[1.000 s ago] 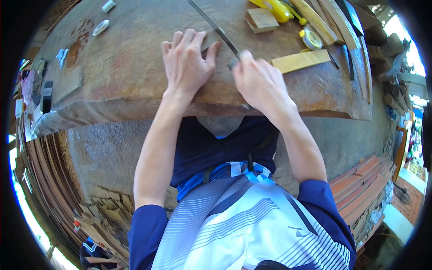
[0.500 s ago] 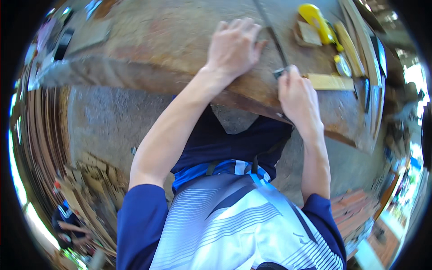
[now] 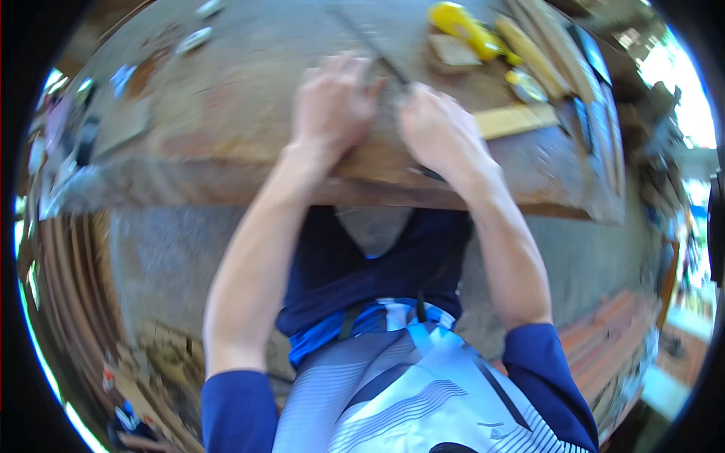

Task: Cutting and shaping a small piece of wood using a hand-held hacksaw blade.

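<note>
Counter (image 3: 226,128) first — a broad, worn wooden slab, and I stand at its near edge. My left hand (image 3: 330,102) lies open, palm down and fingers spread, on the wood. My right hand (image 3: 440,132) is closed around the handle end of a long thin metal blade (image 3: 368,41) that runs away from me between both hands — a saw or rule, too blurred to tell.

To do this well, I judge: press the left flat, keep the fingers off the blade's line, stroke straight.

Containers — none I can make out. A yellow tool (image 3: 461,23) and a pale wood strip (image 3: 513,119) lie loose to the right.
</note>
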A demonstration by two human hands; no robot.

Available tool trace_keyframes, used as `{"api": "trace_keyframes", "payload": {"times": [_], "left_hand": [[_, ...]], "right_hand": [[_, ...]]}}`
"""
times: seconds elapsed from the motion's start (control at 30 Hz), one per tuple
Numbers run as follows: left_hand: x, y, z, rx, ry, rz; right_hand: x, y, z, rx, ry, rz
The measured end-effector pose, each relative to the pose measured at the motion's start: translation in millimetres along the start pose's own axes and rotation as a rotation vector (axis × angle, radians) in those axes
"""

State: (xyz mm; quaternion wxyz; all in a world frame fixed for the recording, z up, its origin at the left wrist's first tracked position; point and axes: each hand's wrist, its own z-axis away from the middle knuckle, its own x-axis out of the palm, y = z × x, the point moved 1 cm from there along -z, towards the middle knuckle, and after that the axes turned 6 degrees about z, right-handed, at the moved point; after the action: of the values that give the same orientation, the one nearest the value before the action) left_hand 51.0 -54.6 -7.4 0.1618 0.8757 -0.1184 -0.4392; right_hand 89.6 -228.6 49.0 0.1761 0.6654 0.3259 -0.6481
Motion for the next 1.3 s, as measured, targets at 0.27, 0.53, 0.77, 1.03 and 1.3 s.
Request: {"api": "trace_keyframes", "payload": {"times": [0.27,0.53,0.77,1.03,1.3], "left_hand": [[-9,5,8,0.12,0.0,-0.078],[-48,4,20,0.119,-0.124,0.046],[-24,13,11,0.13,-0.159,0.085],[-27,10,6,0.104,-0.086,0.042],[-21,5,5,-0.115,-0.1,0.097]], "right_hand": [[-1,5,65,0.168,-0.16,-0.057],[2,-24,34,0.083,-0.106,-0.033],[3,-13,24,0.198,-0.11,0.022],[-3,-27,47,0.192,-0.018,0.036],[-54,0,194,0.401,-0.181,-0.176]]}}
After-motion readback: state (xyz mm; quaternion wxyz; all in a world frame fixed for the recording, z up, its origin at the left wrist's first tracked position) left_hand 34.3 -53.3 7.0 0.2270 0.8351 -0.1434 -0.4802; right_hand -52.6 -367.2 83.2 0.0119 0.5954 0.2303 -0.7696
